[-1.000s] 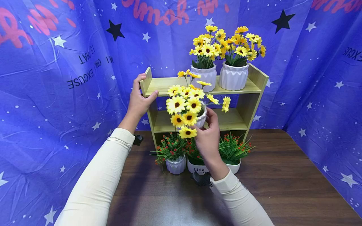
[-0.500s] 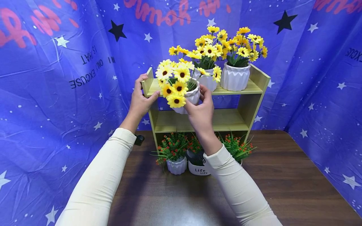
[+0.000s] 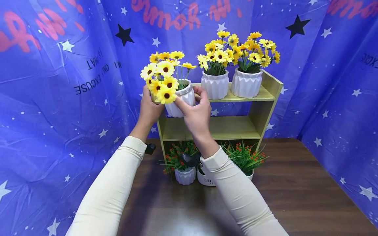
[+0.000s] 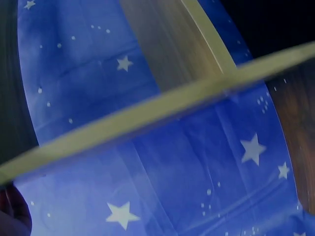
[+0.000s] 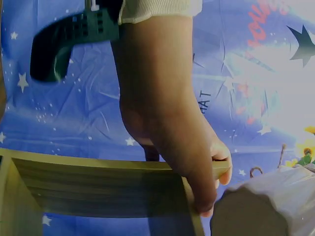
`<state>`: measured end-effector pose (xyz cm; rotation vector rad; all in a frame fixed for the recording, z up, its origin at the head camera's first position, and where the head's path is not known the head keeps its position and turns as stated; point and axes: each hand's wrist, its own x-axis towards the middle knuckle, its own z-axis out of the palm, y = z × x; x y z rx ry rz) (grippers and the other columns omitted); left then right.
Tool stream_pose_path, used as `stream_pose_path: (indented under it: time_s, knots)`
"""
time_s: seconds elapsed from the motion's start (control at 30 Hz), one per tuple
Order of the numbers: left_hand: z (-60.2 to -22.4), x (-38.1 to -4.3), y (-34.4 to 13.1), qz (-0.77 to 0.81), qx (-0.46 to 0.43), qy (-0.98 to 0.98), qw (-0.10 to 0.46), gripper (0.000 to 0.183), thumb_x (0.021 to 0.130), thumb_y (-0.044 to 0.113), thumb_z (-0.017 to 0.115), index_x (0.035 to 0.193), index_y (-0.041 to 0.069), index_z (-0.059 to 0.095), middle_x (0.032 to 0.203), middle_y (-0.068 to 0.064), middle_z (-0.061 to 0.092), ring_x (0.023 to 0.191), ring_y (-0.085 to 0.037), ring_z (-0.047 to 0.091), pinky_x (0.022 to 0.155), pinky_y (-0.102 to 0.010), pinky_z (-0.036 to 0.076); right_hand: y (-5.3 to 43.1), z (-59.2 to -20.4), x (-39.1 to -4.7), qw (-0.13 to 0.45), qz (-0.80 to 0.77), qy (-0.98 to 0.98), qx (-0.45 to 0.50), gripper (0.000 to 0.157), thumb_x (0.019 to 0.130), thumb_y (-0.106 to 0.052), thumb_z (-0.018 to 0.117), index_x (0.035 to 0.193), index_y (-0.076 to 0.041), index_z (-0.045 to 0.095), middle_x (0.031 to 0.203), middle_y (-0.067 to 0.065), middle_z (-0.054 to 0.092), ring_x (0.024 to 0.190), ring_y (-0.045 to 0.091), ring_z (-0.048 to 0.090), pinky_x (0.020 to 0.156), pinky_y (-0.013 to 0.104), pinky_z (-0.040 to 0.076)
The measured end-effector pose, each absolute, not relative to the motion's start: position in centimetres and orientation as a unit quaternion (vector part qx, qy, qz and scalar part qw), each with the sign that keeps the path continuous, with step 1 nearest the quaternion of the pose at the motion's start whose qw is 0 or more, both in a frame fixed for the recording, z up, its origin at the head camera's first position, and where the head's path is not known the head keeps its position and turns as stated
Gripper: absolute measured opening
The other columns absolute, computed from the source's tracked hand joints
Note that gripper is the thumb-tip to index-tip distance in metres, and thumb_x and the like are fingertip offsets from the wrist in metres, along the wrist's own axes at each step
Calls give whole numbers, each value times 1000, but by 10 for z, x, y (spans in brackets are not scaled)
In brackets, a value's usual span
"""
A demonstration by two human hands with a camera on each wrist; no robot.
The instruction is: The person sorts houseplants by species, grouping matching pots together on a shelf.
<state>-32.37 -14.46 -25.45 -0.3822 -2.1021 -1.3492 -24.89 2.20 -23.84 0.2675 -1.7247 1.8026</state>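
Note:
My right hand [image 3: 196,114] grips a white ribbed flowerpot [image 3: 175,109] of yellow daisies [image 3: 165,78], fingers round its side and thumb in front. The pot hangs in front of the left end of the wooden shelf's [image 3: 206,127] top board and is tilted, its flowers leaning left. With my left hand [image 3: 149,109] I hold the shelf's upper left corner, which the flowers partly cover. The right wrist view shows the left hand [image 5: 192,162] wrapped over that corner, with the pot's base [image 5: 251,214] close beside it. In the left wrist view a board edge [image 4: 123,118] crosses the picture.
Two more white pots of yellow daisies, a middle one [image 3: 215,87] and a right one [image 3: 246,84], stand on the top board. Below, a small pot [image 3: 185,176] and a white planter [image 3: 206,180] with red-flowered greenery stand on the brown table [image 3: 295,183]. Blue star-print cloth [image 3: 59,131] hangs around.
My right hand has carried the daisy pot left and up, from before the shelf's middle to the left end of its top board. The left hand has kept its hold on the corner.

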Motion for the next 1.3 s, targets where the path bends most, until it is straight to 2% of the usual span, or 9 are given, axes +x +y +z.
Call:
stream_pose_path:
  time_s: [0.13, 0.23, 0.4, 0.53, 0.77, 0.9, 1.0, 1.17, 1.3]
  knots:
    - [-257, -321, -147, -509, -156, -797, 285, 76, 86, 23, 73, 148, 16, 31, 136, -17, 49, 110, -30, 52, 90, -45, 45, 19, -232, -253, 323, 687, -644, 98, 58, 73, -25, 87, 122, -12, 57, 110, 7, 63, 98, 20, 60, 70, 37, 55]
    - [-258, -319, -149, -511, -168, -792, 288, 76, 86, 20, 74, 149, 17, 31, 135, -18, 49, 104, -29, 53, 84, -43, 45, 16, -229, -261, 319, 691, -640, 101, 60, 74, -25, 87, 123, -9, 56, 112, 7, 61, 99, 20, 60, 71, 35, 55]
    - [-259, -319, -154, -519, -175, -778, 308, 69, 85, 13, 73, 143, 15, 36, 138, -17, 49, 104, -26, 52, 80, -37, 45, 11, -225, -272, 316, 674, -661, 95, 65, 74, -31, 88, 122, -6, 53, 111, 7, 59, 95, 21, 60, 70, 32, 54]
    - [-258, -320, -156, -512, -177, -777, 319, 65, 86, 14, 72, 141, 13, 38, 132, -19, 52, 103, -25, 51, 77, -34, 44, 9, -219, -277, 328, 628, -700, 89, 70, 75, -41, 87, 123, -6, 51, 112, 6, 56, 96, 19, 56, 73, 30, 50]
    - [-260, -324, -157, -514, -215, -756, 345, 60, 86, 8, 75, 136, 8, 41, 147, -9, 46, 119, -26, 50, 92, -36, 41, 12, -210, -291, 318, 557, -764, 75, 69, 77, -44, 84, 122, -6, 48, 114, 8, 53, 98, 19, 52, 80, 31, 45]
    - [-260, -325, -154, -517, -240, -742, 354, 60, 85, 0, 74, 135, 1, 41, 151, -11, 42, 129, -32, 45, 102, -40, 36, 14, -211, -300, 313, 543, -777, 64, 68, 79, -42, 83, 123, -5, 48, 114, 9, 54, 98, 20, 54, 80, 32, 46]
    - [-255, -315, -148, -521, -240, -741, 349, 58, 85, -3, 72, 134, -3, 40, 152, -16, 40, 130, -36, 44, 101, -40, 36, 15, -212, -302, 315, 544, -776, 60, 70, 80, -42, 82, 127, -4, 48, 117, 11, 57, 101, 22, 56, 81, 34, 47]
    - [-242, -291, -139, -528, -234, -744, 337, 56, 86, -5, 69, 133, -6, 39, 152, -20, 38, 130, -39, 44, 100, -42, 38, 19, -216, -298, 321, 545, -772, 69, 74, 82, -42, 80, 135, -4, 48, 130, 12, 57, 116, 24, 54, 93, 35, 44]
    - [-239, -287, -138, -531, -228, -748, 325, 56, 86, -4, 69, 133, -5, 39, 153, -20, 37, 132, -39, 42, 100, -43, 38, 32, -224, -286, 329, 591, -728, 110, 67, 84, -32, 80, 136, -3, 49, 134, 12, 54, 125, 25, 50, 99, 36, 43]
